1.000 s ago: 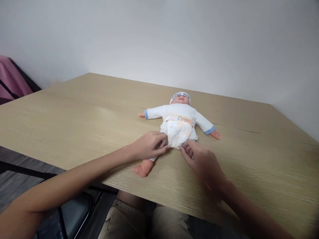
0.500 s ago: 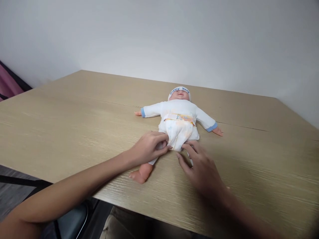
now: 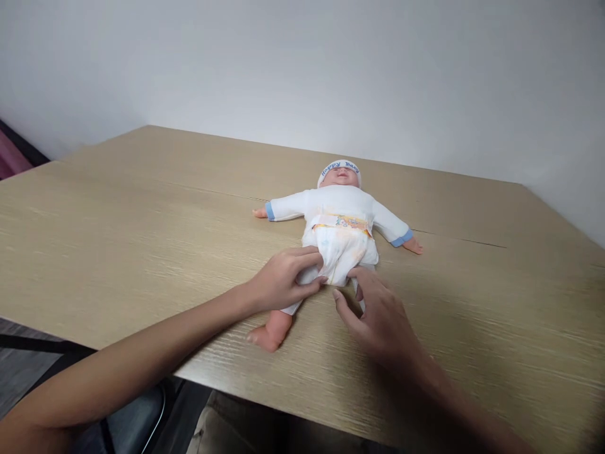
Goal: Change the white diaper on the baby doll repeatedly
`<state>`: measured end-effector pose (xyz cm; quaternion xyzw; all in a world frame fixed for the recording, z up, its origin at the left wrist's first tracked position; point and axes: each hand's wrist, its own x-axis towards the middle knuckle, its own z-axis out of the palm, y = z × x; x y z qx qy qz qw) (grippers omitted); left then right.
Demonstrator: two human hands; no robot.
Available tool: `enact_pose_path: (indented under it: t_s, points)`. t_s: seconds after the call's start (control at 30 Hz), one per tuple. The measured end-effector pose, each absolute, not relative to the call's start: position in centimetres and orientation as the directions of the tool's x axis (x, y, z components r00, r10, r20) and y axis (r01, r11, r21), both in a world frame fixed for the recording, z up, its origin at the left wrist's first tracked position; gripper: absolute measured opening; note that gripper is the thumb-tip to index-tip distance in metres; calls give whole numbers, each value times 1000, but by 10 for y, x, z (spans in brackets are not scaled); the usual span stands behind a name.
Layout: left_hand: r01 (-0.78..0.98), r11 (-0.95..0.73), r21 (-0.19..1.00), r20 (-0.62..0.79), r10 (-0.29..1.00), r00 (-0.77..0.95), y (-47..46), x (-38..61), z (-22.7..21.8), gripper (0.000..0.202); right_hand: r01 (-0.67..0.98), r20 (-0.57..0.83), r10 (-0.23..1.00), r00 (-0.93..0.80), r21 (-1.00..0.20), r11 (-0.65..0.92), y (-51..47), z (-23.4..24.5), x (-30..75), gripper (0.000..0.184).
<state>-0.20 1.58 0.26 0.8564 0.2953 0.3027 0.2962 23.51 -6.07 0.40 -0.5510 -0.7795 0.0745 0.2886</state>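
A baby doll lies on its back on the wooden table, arms spread, in a white top with blue cuffs, a white cap and a diaper. My left hand is wrapped around the doll's thigh at the diaper's left leg opening, fingers curled on it. My right hand lies over the doll's other leg, fingers apart, fingertips touching the lower edge of the diaper. One bare foot sticks out below my left hand.
A white wall stands behind the table. A dark frame with pink fabric shows at the far left edge. A chair seat sits under the table's near edge by my left forearm.
My right hand has gone from a pinch at the diaper's bottom to spread fingers over the leg. My left hand keeps its grip. The camera has shifted slightly.
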Motion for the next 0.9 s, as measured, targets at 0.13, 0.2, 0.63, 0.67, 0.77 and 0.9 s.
enact_pose_path:
  t_s: [0.13,0.2,0.63,0.67,0.77,0.9]
  points:
    - [307,-474,825,276,813,514,15,-3,-5,24,789,320,943,-94,-554,267,-62,3,236,24]
    - [244,-380,892,247,863,441,17,-3,-10,38,761,294,956,-14,-617,201,-63,4,238,31]
    - [111,-80,991,46,957,287,12,-1,-17,63,749,236,971,20,-647,142,-55,24,258,30]
    - [124,-85,989,46,957,286,11,-1,-16,61,754,246,969,11,-639,154,-55,24,259,29]
    - [192,-125,973,61,950,307,9,-2,-12,52,761,249,969,-10,-627,169,-56,22,258,28]
    - [270,-179,946,66,922,381,10,-1,-9,43,773,265,962,-72,-595,222,-57,19,252,27]
